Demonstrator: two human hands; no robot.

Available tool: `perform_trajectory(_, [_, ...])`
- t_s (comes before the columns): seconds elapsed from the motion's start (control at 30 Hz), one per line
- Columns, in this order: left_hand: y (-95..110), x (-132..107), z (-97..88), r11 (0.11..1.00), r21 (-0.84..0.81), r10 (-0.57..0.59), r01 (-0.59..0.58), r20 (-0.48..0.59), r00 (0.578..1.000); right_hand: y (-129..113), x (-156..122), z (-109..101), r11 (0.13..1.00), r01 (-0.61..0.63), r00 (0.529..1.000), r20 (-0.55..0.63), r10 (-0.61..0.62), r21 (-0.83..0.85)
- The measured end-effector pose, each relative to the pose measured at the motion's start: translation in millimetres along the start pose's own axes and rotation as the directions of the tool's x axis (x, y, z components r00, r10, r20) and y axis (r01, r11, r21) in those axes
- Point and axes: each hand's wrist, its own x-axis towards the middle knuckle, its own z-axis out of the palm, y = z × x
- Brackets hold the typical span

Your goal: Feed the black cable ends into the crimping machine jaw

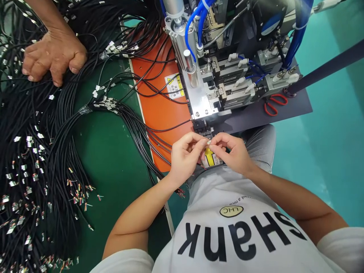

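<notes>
My left hand [187, 153] is closed in a pinch between thumb and forefinger in front of the machine's lower edge. Close against it, my right hand [231, 151] pinches too. Between the fingertips shows a small pale connector [208, 143], mostly covered by the fingers, so its detail is lost. Black cables [136, 132] run across the orange plate [157, 102] towards my left hand, and several stripped ends [180, 192] with reddish wires hang below my left wrist. Just beneath the pinch is a yellow and white label [211, 157].
A machine [196, 79] with cylinders and blue air hoses [200, 26] rises in front. Red-handled scissors [275, 104] lie at its right. A large heap of black cables [36, 113] covers the green table [113, 170] at left, where another person's hand [55, 55] rests on it.
</notes>
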Motion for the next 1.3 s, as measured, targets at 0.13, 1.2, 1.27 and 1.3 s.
perform_trajectory(0.13, [3.6,2.5,-2.8,0.996,-0.026,-0.083,0.084,0.023,0.996,-1.0,0.9,2.6,0.999,0.013,0.999,-0.04,-0.014,-0.031])
perform_trajectory(1.2, [6.1,5.3,-3.4,0.986,-0.016,-0.164,0.163,-0.041,0.986,-11.3,4.5,-5.4,0.978,0.03,0.995,-0.091,-0.05,-0.207])
perform_trajectory(1.27, [6.3,5.4,-3.2,0.988,-0.006,-0.157,0.157,-0.034,0.987,-13.4,4.9,-4.9,0.976,0.06,0.993,-0.091,-0.081,-0.21])
perform_trajectory(1.3, [6.3,5.5,-3.4,0.988,0.0,-0.156,0.156,-0.026,0.987,-14.2,5.1,-4.2,0.976,0.072,0.991,-0.093,-0.093,-0.208])
